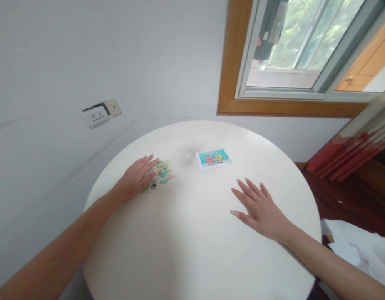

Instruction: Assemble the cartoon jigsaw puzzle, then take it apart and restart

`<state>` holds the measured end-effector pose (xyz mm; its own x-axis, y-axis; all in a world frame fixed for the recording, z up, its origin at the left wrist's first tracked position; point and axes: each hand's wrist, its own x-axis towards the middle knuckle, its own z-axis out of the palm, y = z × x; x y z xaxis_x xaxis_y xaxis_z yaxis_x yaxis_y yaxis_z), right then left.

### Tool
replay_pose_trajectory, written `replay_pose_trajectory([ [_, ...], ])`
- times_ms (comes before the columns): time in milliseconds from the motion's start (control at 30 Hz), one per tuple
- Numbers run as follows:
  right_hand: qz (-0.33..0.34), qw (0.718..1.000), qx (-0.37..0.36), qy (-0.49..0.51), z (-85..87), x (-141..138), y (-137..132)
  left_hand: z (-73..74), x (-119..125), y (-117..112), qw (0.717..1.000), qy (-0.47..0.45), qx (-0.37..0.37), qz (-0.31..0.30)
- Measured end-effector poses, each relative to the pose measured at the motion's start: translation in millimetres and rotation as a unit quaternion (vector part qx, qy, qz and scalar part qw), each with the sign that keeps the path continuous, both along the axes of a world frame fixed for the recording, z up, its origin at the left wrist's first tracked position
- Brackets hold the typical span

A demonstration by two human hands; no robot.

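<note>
A small heap of jigsaw puzzle pieces (162, 170), mostly teal, yellow and pale, lies on the left part of a round white table (204, 233). My left hand (138, 175) rests at the heap's left edge with its fingers stretched out, covering some pieces. On the right side of the table my right hand (257, 208) lies flat, fingers spread and holding nothing. Between and beyond the hands is a picture card (213, 158) showing a pink and a yellow cartoon figure on teal. It is the nearest thing to my right hand, and apart from it.
Behind the table stands a white wall with a power socket (97, 116). A wood-framed window (228, 106) is at the back right. A red and cream curtain (339, 152) hangs at the right, above a dark red floor. White sheeting (361, 250) lies beside the table's right edge.
</note>
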<state>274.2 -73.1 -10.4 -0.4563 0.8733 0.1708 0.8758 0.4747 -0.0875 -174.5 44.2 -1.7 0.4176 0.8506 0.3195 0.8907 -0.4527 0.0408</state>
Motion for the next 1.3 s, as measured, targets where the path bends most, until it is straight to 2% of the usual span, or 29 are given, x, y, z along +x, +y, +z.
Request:
replay_pose_trajectory([
  [133,-0.002,1.000,0.002,0.000,-0.8,-0.3,0.2,-13.7,-7.4,22.5,0.999,-0.003,-0.049,0.022],
  [333,-0.004,1.000,0.002,0.000,-1.1,0.2,0.0,-10.7,15.8,29.8,0.996,0.023,-0.080,-0.010],
  [433,-0.004,1.000,-0.001,0.000,-1.3,0.4,0.3,-7.9,37.2,21.8,0.996,0.023,-0.084,-0.033],
  [533,-0.002,1.000,-0.007,0.002,-1.3,0.8,0.4,-6.9,64.1,8.6,0.993,0.006,-0.088,-0.082],
  [633,0.001,1.000,-0.008,0.016,-2.4,3.1,1.0,-8.5,93.2,-4.8,0.992,-0.023,-0.069,-0.104],
  [700,-0.004,0.999,-0.001,0.053,-3.2,6.3,2.8,-11.1,112.4,-13.1,0.990,-0.037,-0.062,-0.120],
  [767,-0.024,0.992,0.002,0.128,-1.6,9.5,6.9,-13.9,131.0,-21.3,0.991,-0.064,-0.051,-0.108],
  [867,-0.061,0.961,-0.019,0.269,11.7,8.7,18.5,-16.4,157.4,-32.4,0.989,-0.109,-0.051,-0.088],
  [967,-0.069,0.925,-0.072,0.366,37.3,-6.1,37.3,-15.9,179.3,-36.9,0.975,-0.188,-0.074,-0.088],
  [1033,-0.047,0.905,-0.093,0.413,53.7,-23.1,53.1,-14.9,189.5,-35.0,0.964,-0.242,-0.085,-0.075],
  [1100,-0.002,0.897,-0.111,0.428,62.9,-41.3,69.3,-13.8,194.7,-31.1,0.957,-0.271,-0.088,-0.060],
  [1133,0.012,0.899,-0.123,0.419,63.9,-49.3,76.6,-13.1,195.3,-29.3,0.954,-0.280,-0.089,-0.054],
  [1200,0.026,0.924,-0.138,0.356,59.2,-60.6,87.5,-11.1,192.9,-26.9,0.948,-0.301,-0.096,-0.044],
  [1300,0.017,0.962,-0.110,0.249,43.7,-63.8,92.4,-6.3,182.9,-26.9,0.939,-0.322,-0.115,-0.039],
])
